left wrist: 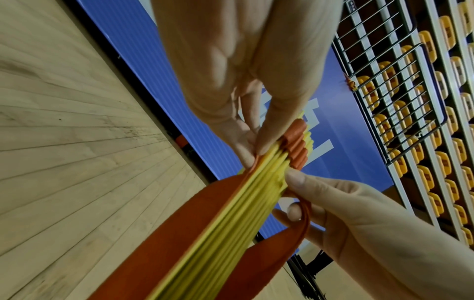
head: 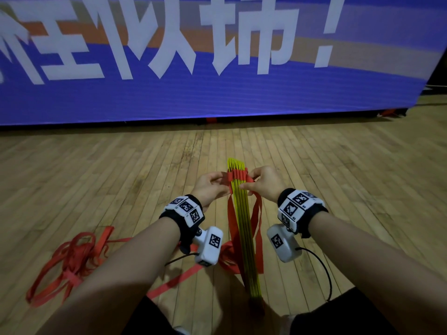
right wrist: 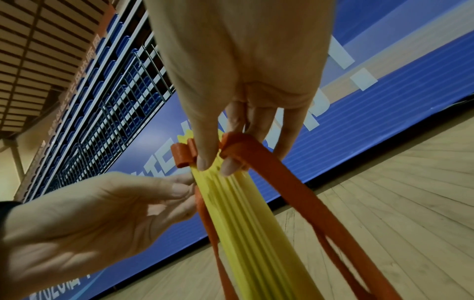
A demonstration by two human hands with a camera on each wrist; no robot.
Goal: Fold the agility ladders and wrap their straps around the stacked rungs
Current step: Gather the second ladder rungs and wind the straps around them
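A stack of yellow rungs [head: 244, 238] stands on edge, running away from my knees, with its far end lifted. Red strap folds [head: 238, 176] cross the stack near that end. My left hand [head: 223, 181] pinches the stack's left side just below those folds, thumb and fingers pressed on the rungs [left wrist: 231, 213]. My right hand [head: 250, 181] pinches the right side, and a red strap [right wrist: 256, 150] lies over its fingers. Red strap loops [head: 258, 226] hang down both sides of the stack. The near end of the rungs sits between my legs.
A loose heap of red strap [head: 72, 252] lies on the wooden floor [head: 96, 177] to my left, with one strap trailing toward the stack. A large blue banner [head: 217, 93] stands just beyond. Railings and stadium seats [left wrist: 423, 101] rise behind it.
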